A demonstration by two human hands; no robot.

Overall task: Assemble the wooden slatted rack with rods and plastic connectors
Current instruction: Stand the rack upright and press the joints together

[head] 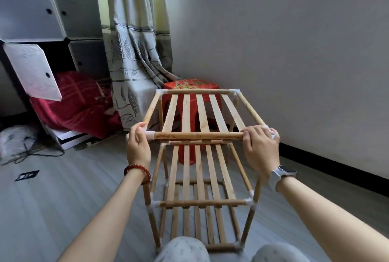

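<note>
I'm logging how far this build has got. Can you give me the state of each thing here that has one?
rack: standing upright, three slatted tiers
top tier: held at its near corners
left hand: grips near-left corner
right hand: grips near-right corner
cabinet door: hanging open, tilted
red stool: upright behind the rack
curtain: hanging to the floor

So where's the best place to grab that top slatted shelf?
Probably by the near front rod, at its two ends beside the white corner connectors, coming from above. It is round, lies level and faces the person; the left hand and right hand hold it there.
</note>
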